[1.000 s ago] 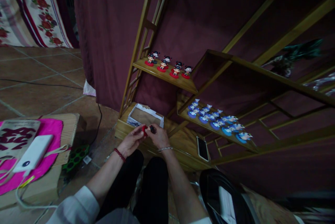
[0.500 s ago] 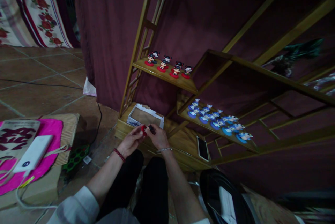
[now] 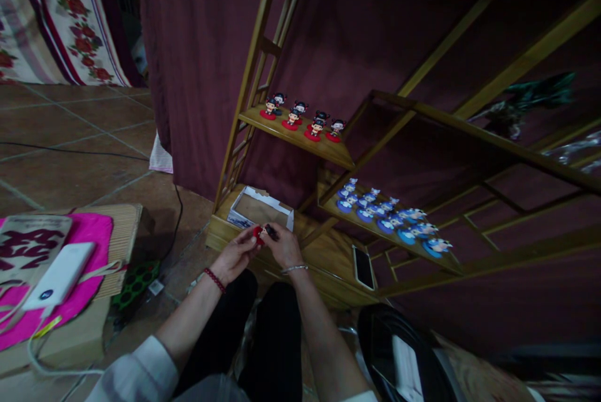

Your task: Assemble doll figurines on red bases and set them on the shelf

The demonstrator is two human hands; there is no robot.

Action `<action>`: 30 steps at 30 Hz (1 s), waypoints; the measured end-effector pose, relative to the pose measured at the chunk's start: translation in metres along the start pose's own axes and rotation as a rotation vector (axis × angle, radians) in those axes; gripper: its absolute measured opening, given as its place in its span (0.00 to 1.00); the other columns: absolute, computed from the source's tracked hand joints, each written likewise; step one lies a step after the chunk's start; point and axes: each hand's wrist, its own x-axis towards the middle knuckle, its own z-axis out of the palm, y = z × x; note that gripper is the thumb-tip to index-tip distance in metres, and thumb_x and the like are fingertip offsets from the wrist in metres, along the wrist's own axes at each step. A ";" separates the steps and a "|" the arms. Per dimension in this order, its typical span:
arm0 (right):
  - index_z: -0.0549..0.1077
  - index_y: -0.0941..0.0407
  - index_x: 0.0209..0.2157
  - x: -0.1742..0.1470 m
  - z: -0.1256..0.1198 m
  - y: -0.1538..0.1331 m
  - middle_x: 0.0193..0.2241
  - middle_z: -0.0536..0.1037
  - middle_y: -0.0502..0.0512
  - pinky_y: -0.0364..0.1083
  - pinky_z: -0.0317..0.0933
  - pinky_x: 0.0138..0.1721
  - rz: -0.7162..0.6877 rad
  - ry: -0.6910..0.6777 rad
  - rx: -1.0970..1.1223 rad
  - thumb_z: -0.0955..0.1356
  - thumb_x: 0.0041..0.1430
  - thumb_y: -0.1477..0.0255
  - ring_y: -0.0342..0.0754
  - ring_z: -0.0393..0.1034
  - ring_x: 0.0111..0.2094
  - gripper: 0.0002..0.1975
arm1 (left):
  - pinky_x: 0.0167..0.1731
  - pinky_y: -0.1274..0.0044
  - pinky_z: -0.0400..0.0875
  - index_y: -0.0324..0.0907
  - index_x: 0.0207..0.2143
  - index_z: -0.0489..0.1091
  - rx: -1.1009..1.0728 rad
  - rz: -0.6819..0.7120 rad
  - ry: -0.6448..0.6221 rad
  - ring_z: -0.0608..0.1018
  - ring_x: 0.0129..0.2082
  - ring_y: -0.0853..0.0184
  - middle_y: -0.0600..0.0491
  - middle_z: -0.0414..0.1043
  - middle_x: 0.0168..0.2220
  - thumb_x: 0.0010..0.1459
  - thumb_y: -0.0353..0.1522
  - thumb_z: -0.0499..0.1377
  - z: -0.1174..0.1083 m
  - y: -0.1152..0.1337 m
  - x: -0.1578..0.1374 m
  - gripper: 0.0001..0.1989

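Note:
Between both hands I hold a small figurine (image 3: 258, 234) with a red base and a dark head, in front of the lowest shelf. My left hand (image 3: 237, 253), with a red bead bracelet at its wrist, is closed on the red base. My right hand (image 3: 283, 247), wearing a silver bracelet, pinches the figurine near its dark head. Fingers cover much of it. Just beyond the hands stands an open white box (image 3: 261, 206) with a brown inside. Several similar figurines on red bases (image 3: 313, 129) stand on the upper left shelf (image 3: 300, 141).
Several blue and white figurines (image 3: 389, 221) stand on the middle shelf (image 3: 446, 259). A phone or tablet (image 3: 363, 266) lies on the lower shelf. At left, a white power bank (image 3: 61, 277) with a cable rests on a pink cloth (image 3: 101, 233). A black bag (image 3: 375, 333) is at lower right.
The hands keep almost the same place and grip on the figurine. The view has shifted very slightly.

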 end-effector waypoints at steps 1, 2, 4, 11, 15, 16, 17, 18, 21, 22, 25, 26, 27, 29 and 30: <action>0.71 0.54 0.34 0.000 0.000 0.000 0.30 0.75 0.50 0.43 0.61 0.34 -0.003 0.001 0.002 0.64 0.49 0.69 0.45 0.68 0.33 0.10 | 0.37 0.81 0.66 0.42 0.39 0.71 -0.002 0.000 -0.004 0.73 0.33 0.74 0.53 0.72 0.38 0.44 0.22 0.61 0.000 0.000 0.000 0.17; 0.71 0.54 0.34 0.000 0.001 0.001 0.30 0.75 0.50 0.43 0.61 0.35 -0.009 0.000 0.003 0.64 0.49 0.69 0.45 0.68 0.33 0.10 | 0.36 0.81 0.66 0.42 0.39 0.71 -0.002 -0.001 -0.007 0.73 0.33 0.74 0.53 0.72 0.39 0.44 0.22 0.61 -0.001 0.000 0.000 0.17; 0.72 0.54 0.34 0.001 0.001 0.002 0.31 0.75 0.50 0.43 0.61 0.35 -0.023 -0.007 0.007 0.64 0.49 0.70 0.45 0.68 0.33 0.09 | 0.36 0.81 0.66 0.41 0.39 0.71 -0.003 -0.002 -0.015 0.73 0.33 0.74 0.53 0.72 0.39 0.44 0.22 0.61 0.000 0.000 -0.001 0.17; 0.72 0.55 0.35 0.001 0.000 0.004 0.33 0.74 0.51 0.43 0.61 0.37 -0.064 -0.014 0.007 0.65 0.49 0.72 0.45 0.67 0.34 0.10 | 0.36 0.82 0.66 0.40 0.38 0.71 0.001 0.000 -0.019 0.74 0.33 0.73 0.52 0.73 0.38 0.44 0.22 0.62 0.000 0.000 -0.001 0.16; 0.72 0.56 0.35 0.001 -0.003 0.005 0.33 0.74 0.52 0.43 0.61 0.38 -0.084 -0.031 0.003 0.65 0.49 0.72 0.44 0.67 0.34 0.10 | 0.35 0.82 0.66 0.40 0.38 0.71 0.003 -0.008 -0.032 0.74 0.32 0.74 0.53 0.73 0.37 0.43 0.23 0.62 0.000 -0.001 0.000 0.16; 0.72 0.56 0.35 0.001 -0.003 0.005 0.32 0.74 0.52 0.43 0.61 0.38 -0.087 -0.034 0.000 0.65 0.49 0.72 0.44 0.67 0.34 0.10 | 0.35 0.82 0.67 0.40 0.38 0.72 0.004 -0.007 -0.029 0.74 0.32 0.74 0.53 0.73 0.36 0.43 0.23 0.63 0.000 -0.001 0.000 0.16; 0.72 0.56 0.35 0.001 -0.004 0.005 0.32 0.74 0.52 0.43 0.61 0.38 -0.089 -0.035 -0.001 0.65 0.49 0.73 0.44 0.67 0.34 0.10 | 0.35 0.82 0.67 0.40 0.38 0.72 0.005 -0.004 -0.025 0.74 0.31 0.74 0.53 0.73 0.36 0.42 0.23 0.63 0.000 -0.001 0.000 0.16; 0.72 0.56 0.35 0.001 -0.004 0.005 0.32 0.74 0.52 0.43 0.61 0.38 -0.092 -0.034 0.000 0.65 0.49 0.72 0.44 0.67 0.34 0.10 | 0.34 0.82 0.67 0.40 0.38 0.72 0.006 -0.001 -0.021 0.74 0.31 0.74 0.53 0.73 0.36 0.42 0.22 0.63 0.000 -0.002 0.000 0.17; 0.72 0.56 0.35 0.001 -0.004 0.006 0.32 0.74 0.52 0.43 0.61 0.36 -0.087 -0.034 0.014 0.64 0.50 0.72 0.44 0.67 0.33 0.09 | 0.35 0.82 0.67 0.40 0.38 0.71 0.009 -0.004 -0.020 0.74 0.30 0.74 0.52 0.73 0.36 0.43 0.22 0.62 0.001 -0.002 0.000 0.17; 0.72 0.56 0.35 0.001 -0.004 0.006 0.31 0.74 0.52 0.43 0.61 0.36 -0.075 -0.036 0.017 0.64 0.50 0.71 0.44 0.67 0.33 0.10 | 0.35 0.82 0.67 0.40 0.39 0.71 0.007 -0.005 -0.021 0.74 0.31 0.74 0.52 0.73 0.36 0.43 0.22 0.62 0.001 -0.002 0.000 0.17; 0.72 0.56 0.35 0.000 -0.004 0.007 0.30 0.74 0.51 0.43 0.62 0.35 -0.042 -0.044 0.015 0.65 0.49 0.71 0.44 0.68 0.31 0.10 | 0.35 0.82 0.67 0.40 0.39 0.71 0.001 -0.002 -0.027 0.74 0.31 0.74 0.52 0.73 0.36 0.43 0.22 0.62 0.000 -0.003 0.000 0.17; 0.72 0.56 0.34 0.000 -0.004 0.007 0.30 0.75 0.51 0.43 0.62 0.35 -0.041 -0.042 0.013 0.65 0.49 0.71 0.44 0.68 0.31 0.09 | 0.35 0.82 0.67 0.40 0.39 0.71 0.001 0.000 -0.028 0.74 0.31 0.74 0.52 0.73 0.37 0.43 0.22 0.62 0.000 -0.004 0.000 0.17; 0.72 0.55 0.34 0.000 -0.004 0.006 0.30 0.75 0.51 0.43 0.62 0.35 -0.047 -0.039 0.011 0.65 0.49 0.71 0.44 0.68 0.32 0.09 | 0.35 0.82 0.67 0.40 0.39 0.71 0.002 0.002 -0.028 0.74 0.31 0.74 0.52 0.73 0.37 0.43 0.22 0.62 0.001 -0.004 0.000 0.17; 0.72 0.55 0.34 0.000 -0.004 0.007 0.31 0.75 0.51 0.43 0.62 0.36 -0.060 -0.024 0.013 0.65 0.49 0.71 0.44 0.68 0.33 0.09 | 0.35 0.82 0.67 0.40 0.39 0.71 0.006 0.004 -0.028 0.74 0.31 0.74 0.52 0.73 0.37 0.44 0.22 0.61 0.001 -0.004 0.001 0.17; 0.72 0.55 0.35 0.000 -0.004 0.007 0.32 0.75 0.51 0.43 0.62 0.37 -0.061 -0.018 0.017 0.65 0.49 0.71 0.45 0.68 0.34 0.09 | 0.35 0.82 0.67 0.40 0.39 0.71 0.006 0.005 -0.028 0.74 0.31 0.74 0.52 0.73 0.37 0.44 0.22 0.61 0.001 -0.004 0.001 0.17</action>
